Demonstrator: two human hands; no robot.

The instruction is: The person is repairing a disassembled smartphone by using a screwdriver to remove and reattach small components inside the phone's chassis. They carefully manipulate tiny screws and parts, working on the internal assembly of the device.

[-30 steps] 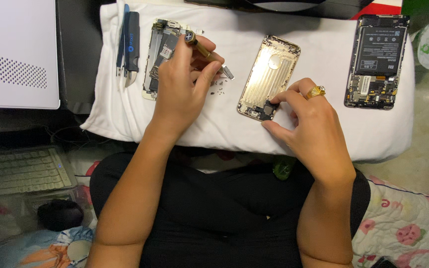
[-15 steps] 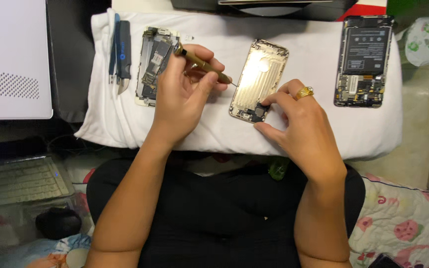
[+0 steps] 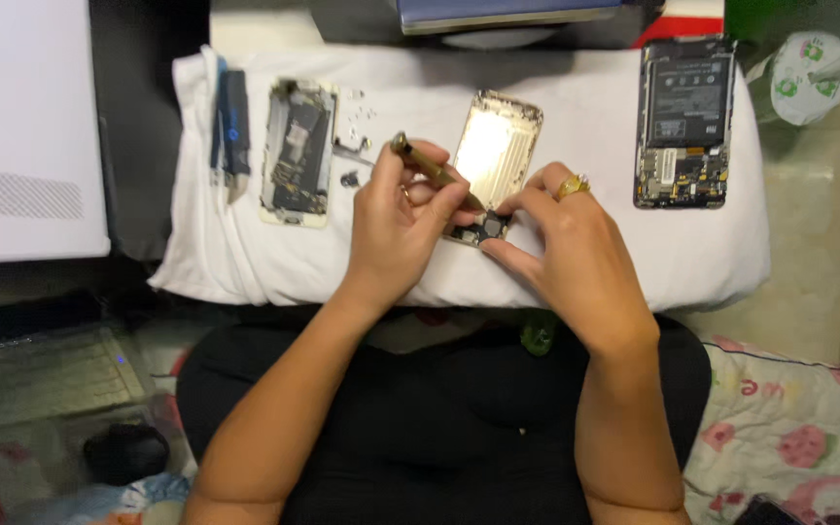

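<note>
The left hand (image 3: 402, 222) is curled shut around a slim brass-coloured screwdriver (image 3: 432, 169), held like a pen with its tip angled down to the near end of a gold phone shell (image 3: 494, 156); that shell lies open-side up near the middle of a white cushion (image 3: 576, 272), its near end close to the cushion's front edge; the right hand (image 3: 568, 243), wearing a gold ring (image 3: 573, 186), is half closed, its fingertips pinching and steadying the same near end of the shell, so the two hands almost meet there; toward the cushion's left edge lies a dark blue prying tool (image 3: 232, 126), and just beside it an opened phone frame (image 3: 297, 151) with its circuitry showing; a few tiny screws and parts (image 3: 355, 115) are scattered between that frame and the left hand; near the cushion's right edge, well apart from both hands, lies a second opened phone (image 3: 682, 122) with a dark battery exposed.
</note>
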